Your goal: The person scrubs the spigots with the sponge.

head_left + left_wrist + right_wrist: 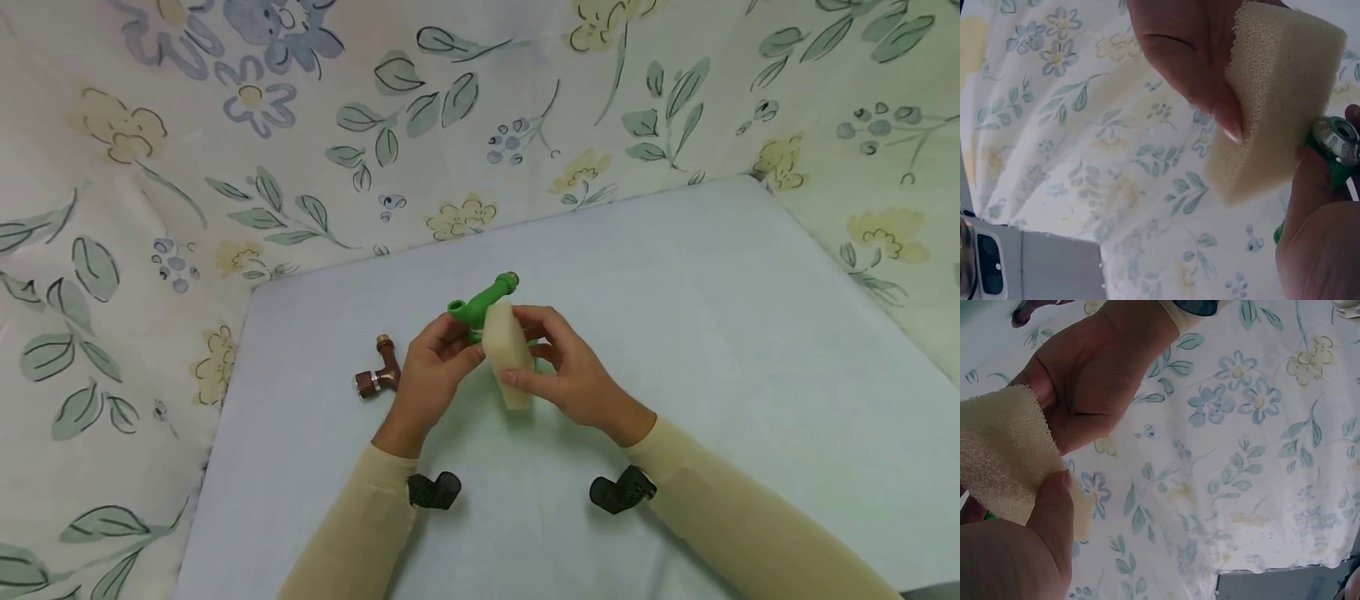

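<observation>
My left hand (pixel 431 371) grips a green tap (pixel 486 303) by its lower part, its pipe slanting up and to the right in the head view. A pale cream sponge block (pixel 506 346) is in my right hand (pixel 581 379), with the thumb on its near face and the fingers behind. The sponge is against or just in front of the tap and hides part of it. Seen from the left wrist, the tap's silvery end (pixel 1341 134) shows beside the left thumb. A brown tap (pixel 384 371) with a brass end lies on the table, left of the left hand.
The white table (pixel 720 333) spreads under both hands. Floral cloth (pixel 480 100) hangs behind it and at the sides. A black wrist camera (pixel 435 490) is on the left sleeve and another black camera (pixel 624 490) on the right.
</observation>
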`<state>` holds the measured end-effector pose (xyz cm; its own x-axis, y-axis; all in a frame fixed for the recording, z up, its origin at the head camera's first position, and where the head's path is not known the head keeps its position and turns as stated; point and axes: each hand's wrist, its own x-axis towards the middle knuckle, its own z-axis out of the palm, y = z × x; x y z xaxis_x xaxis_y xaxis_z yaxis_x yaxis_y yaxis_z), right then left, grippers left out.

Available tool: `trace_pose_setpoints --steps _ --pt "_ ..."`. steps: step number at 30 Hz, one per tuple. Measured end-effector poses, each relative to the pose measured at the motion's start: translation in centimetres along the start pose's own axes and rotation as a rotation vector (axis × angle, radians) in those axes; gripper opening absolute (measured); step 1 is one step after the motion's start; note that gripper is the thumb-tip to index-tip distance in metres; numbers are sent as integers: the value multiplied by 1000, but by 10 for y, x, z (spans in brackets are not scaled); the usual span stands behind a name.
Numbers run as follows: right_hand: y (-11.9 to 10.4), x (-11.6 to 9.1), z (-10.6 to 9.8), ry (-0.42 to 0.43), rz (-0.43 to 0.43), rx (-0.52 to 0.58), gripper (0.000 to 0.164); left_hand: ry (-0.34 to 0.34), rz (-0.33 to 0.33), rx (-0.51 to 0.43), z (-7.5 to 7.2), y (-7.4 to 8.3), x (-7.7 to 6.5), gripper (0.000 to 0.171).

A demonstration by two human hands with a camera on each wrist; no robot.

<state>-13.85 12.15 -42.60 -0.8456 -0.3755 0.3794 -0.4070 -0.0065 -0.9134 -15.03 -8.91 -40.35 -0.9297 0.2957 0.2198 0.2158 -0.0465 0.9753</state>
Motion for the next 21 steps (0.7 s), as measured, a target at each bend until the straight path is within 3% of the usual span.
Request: trace_pose_setpoints --steps 5,12,16,21 --pt "-11 0 3 0 21 -14 64 28 11 -16 -1 -12 2 43" --pt "-21 4 -3 35 155 -3 52 9 72 23 3 3 0 40" --pt "-17 6 -7 44 215 10 47 1 51 33 4 10 -2 38" --pt "-15 5 -7 44 220 15 43 11 32 42 3 11 -2 36"
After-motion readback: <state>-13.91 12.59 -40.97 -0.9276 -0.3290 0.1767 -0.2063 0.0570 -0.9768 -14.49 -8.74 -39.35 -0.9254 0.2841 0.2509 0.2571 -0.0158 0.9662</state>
